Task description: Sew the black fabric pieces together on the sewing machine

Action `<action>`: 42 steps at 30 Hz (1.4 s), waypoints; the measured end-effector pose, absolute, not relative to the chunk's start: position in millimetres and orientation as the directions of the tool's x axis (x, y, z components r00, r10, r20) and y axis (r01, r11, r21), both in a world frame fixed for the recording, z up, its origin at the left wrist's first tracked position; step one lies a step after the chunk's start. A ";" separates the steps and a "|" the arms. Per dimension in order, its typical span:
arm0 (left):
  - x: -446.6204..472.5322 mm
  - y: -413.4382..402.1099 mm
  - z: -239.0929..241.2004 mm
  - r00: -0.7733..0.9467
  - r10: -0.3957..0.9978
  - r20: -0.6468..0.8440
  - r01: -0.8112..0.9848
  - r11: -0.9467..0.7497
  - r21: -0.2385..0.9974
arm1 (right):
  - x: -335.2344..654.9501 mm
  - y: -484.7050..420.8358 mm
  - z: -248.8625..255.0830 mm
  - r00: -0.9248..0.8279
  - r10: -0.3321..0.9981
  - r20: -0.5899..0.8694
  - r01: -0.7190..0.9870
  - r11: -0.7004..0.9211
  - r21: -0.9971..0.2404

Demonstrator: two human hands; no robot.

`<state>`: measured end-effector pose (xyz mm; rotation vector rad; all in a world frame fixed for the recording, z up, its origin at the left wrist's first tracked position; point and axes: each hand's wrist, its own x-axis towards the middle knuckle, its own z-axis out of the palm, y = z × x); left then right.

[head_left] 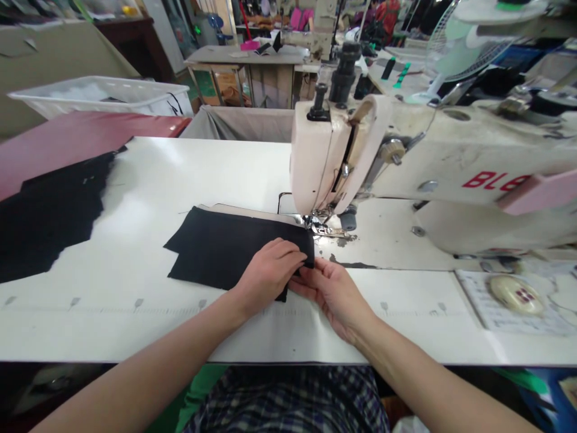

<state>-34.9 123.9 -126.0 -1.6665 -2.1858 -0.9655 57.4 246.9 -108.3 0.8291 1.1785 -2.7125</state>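
A: State the layout on my feed, largest item first.
B: I read a desk [148, 337] with a sewing machine [433, 156] at right. The black cloth [216, 243] lies on the desk, its right end at the needle area. Its long axis runs left to right, right end slightly nearer me.
A: Hands?
B: The right hand [338, 294] appears to pinch the cloth's right end, thumb against fingers. The left hand [270, 270] rests atop the cloth, just left of it, fingers bent; I cannot tell whether it grips.
A: Governing relation?
B: A pale strip [243, 212] borders the far edge. The presser foot [322, 230] sits beyond both hands, beside the far right corner.
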 end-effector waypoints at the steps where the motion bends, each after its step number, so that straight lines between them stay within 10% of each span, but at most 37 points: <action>1: -37.3 123.7 -125.2 -0.283 0.778 0.561 0.939 0.106 0.327 | 57.1 245.1 -109.1 -0.843 0.148 -0.517 0.274 -0.709 -0.650; 7: -44.2 120.7 -115.7 -0.084 0.786 0.613 0.996 0.063 0.055 | 63.8 249.6 -106.6 -0.819 0.119 -0.562 0.301 -0.745 -0.596; 34: -34.1 122.4 -123.3 -0.113 0.761 0.639 0.992 0.045 0.121 | 72.3 259.2 -112.0 -0.920 -0.043 -0.391 0.298 -0.725 -0.621; 39: -33.2 122.0 -123.1 -0.065 0.786 0.615 0.997 0.022 0.077 | 82.3 273.3 -121.6 -0.952 0.256 -0.170 0.164 -0.043 -0.986; 42: -31.5 120.1 -124.4 -0.072 0.804 0.590 0.992 -0.006 0.128 | 78.7 289.8 -128.9 -0.909 0.175 0.379 -0.173 0.668 -0.724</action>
